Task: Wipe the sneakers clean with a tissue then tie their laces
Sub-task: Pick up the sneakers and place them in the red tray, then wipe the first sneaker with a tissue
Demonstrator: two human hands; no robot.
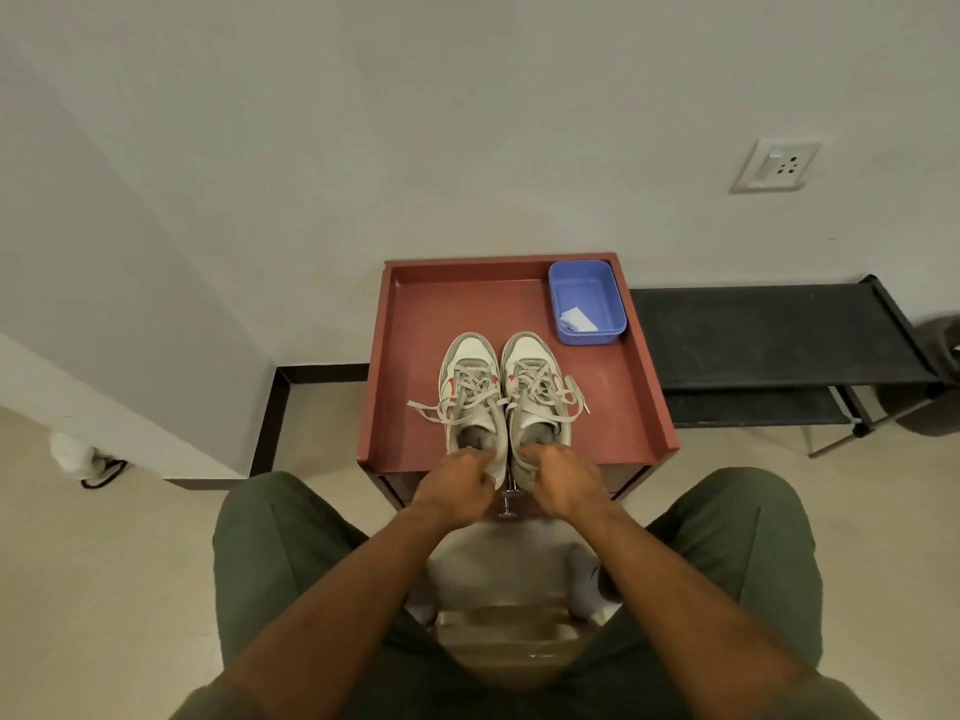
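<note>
Two white and grey sneakers with red accents stand side by side, toes away from me, on a red-brown table top (415, 324). On both the left sneaker (470, 376) and the right sneaker (535, 376) the laces lie loose and untied, their ends spread sideways. My left hand (457, 483) grips the heel of the left sneaker, fingers curled over its collar. In the same way my right hand (563, 478) grips the heel of the right sneaker. A folded white tissue (576, 320) lies inside a blue plastic tub (587, 283) at the table's far right corner.
The table top has a raised rim and stands against a white wall. A black rack (769, 335) sits to its right. A wall socket (776, 166) is above that. My knees in green trousers flank the table's front, over a beige floor.
</note>
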